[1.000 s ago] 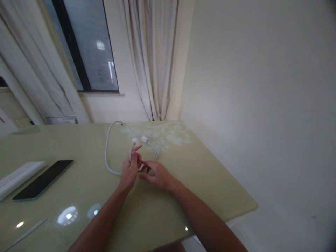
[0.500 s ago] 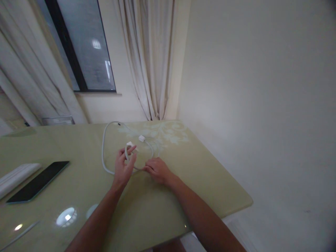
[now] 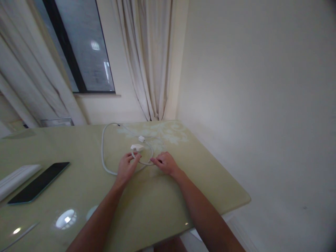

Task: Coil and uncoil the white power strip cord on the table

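A white cable (image 3: 102, 151) lies in loose loops on the pale green tabletop (image 3: 215, 189). My left hand (image 3: 127, 168) is closed on the cable, thumb and fingers meeting just below a white plug-like block (image 3: 137, 147). A short curve of cable runs from that block past my fingertips. To its right, my right hand (image 3: 165, 163) pinches the same cable between thumb and curled fingers. Beyond both hands rests a smaller white connector block (image 3: 141, 139). Part of the cable is hidden behind my left hand.
At the left lie a dark flat panel (image 3: 39, 182) and a long white object (image 3: 18, 179). A thin pale strip (image 3: 22, 235) is at the lower left. A wall (image 3: 249, 105) borders the table's right side; curtains (image 3: 151, 59) and a window (image 3: 86, 45) stand behind.
My left hand has lowered and its fingers have come together on the cable. The plug-like block now shows beyond it. My right hand has shifted slightly right and away from me.
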A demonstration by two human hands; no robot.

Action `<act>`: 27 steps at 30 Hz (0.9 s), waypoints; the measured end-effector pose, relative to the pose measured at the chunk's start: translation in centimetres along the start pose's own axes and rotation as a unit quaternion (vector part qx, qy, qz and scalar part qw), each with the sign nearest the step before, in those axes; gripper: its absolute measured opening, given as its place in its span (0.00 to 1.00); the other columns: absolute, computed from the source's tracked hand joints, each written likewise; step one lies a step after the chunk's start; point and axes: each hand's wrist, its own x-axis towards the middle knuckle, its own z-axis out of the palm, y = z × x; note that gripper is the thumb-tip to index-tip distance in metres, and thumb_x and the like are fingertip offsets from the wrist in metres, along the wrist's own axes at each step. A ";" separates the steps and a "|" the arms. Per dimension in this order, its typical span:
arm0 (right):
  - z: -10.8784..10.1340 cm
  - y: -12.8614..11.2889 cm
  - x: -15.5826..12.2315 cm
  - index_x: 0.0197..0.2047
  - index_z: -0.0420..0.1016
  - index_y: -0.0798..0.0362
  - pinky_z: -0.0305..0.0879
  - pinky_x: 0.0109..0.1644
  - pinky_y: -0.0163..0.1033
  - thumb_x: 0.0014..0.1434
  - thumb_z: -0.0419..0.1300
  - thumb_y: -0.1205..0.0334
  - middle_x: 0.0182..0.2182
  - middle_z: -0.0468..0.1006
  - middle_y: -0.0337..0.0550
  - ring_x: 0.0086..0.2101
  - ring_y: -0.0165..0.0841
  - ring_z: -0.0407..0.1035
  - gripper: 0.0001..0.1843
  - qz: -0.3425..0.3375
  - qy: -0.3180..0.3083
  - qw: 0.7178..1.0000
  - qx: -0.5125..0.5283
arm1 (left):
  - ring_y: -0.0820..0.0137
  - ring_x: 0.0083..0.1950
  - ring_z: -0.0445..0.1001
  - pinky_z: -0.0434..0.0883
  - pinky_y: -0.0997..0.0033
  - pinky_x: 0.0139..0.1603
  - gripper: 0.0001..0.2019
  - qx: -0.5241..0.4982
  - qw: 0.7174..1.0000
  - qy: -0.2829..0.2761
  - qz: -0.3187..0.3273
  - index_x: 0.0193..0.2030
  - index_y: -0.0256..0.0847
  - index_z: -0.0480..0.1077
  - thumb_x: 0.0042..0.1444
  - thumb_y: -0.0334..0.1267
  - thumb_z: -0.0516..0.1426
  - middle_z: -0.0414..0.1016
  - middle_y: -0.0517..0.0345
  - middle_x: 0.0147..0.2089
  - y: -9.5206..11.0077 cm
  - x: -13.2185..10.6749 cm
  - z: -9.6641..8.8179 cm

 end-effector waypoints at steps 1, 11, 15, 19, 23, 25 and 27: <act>-0.1 0.2 0.0 0.19 0.67 0.52 0.51 0.39 0.38 0.77 0.48 0.40 0.20 0.66 0.37 0.27 0.31 0.60 0.37 0.000 0.001 1.000 -0.001 | 0.48 0.57 0.80 0.74 0.49 0.60 0.24 -0.006 1.000 -0.005 -0.014 0.35 0.41 0.85 0.50 0.62 0.64 0.85 0.42 0.51 0.0 0.0 0.1; -0.3 -0.7 -0.7 0.23 0.73 0.52 0.49 0.34 0.38 0.75 0.52 0.38 0.21 0.71 0.39 0.26 0.31 0.59 0.35 0.024 -0.087 0.996 0.008 | 0.60 0.40 0.80 0.74 0.65 0.43 0.29 -0.034 0.997 -0.057 -0.030 0.40 0.37 0.82 0.56 0.66 0.62 0.83 0.51 0.37 0.6 -1.0 0.7; 1.7 -2.7 -0.9 0.32 0.75 0.51 0.55 0.34 0.36 0.73 0.56 0.39 0.26 0.75 0.38 0.28 0.32 0.65 0.27 0.000 -0.119 0.989 0.091 | 0.60 0.41 0.81 0.76 0.64 0.42 0.31 -0.015 0.995 -0.096 0.015 0.50 0.38 0.82 0.58 0.66 0.60 0.85 0.49 0.43 1.0 -1.5 1.9; 2.9 -3.2 -0.6 0.38 0.76 0.50 0.62 0.38 0.37 0.77 0.52 0.46 0.29 0.78 0.40 0.31 0.34 0.71 0.21 0.048 -0.057 0.988 0.136 | 0.56 0.50 0.80 0.76 0.55 0.54 0.27 0.061 0.990 -0.108 0.064 0.50 0.41 0.81 0.68 0.59 0.49 0.84 0.44 0.50 0.5 -1.4 1.7; 2.3 -1.9 -0.3 0.35 0.74 0.49 0.61 0.36 0.38 0.80 0.43 0.47 0.26 0.75 0.40 0.29 0.34 0.70 0.27 0.119 0.032 0.983 0.137 | 0.47 0.57 0.76 0.68 0.46 0.63 0.13 0.181 0.974 -0.111 0.079 0.43 0.43 0.81 0.59 0.49 0.62 0.82 0.42 0.49 -0.3 -1.5 0.9; 1.9 -1.3 -0.3 0.33 0.74 0.49 0.60 0.36 0.38 0.79 0.45 0.46 0.25 0.74 0.40 0.29 0.34 0.70 0.27 0.136 0.052 0.982 0.117 | 0.49 0.54 0.77 0.68 0.50 0.60 0.07 0.224 0.964 -0.124 0.078 0.39 0.43 0.79 0.57 0.43 0.65 0.81 0.43 0.47 -0.6 -1.5 0.6; 1.6 -0.8 -0.3 0.32 0.73 0.48 0.58 0.36 0.39 0.77 0.48 0.45 0.25 0.74 0.40 0.29 0.35 0.69 0.26 0.149 0.066 0.982 0.095 | 0.54 0.47 0.78 0.70 0.56 0.53 0.07 0.255 0.957 -0.127 0.064 0.37 0.43 0.76 0.65 0.40 0.58 0.80 0.46 0.42 -0.9 -1.1 0.2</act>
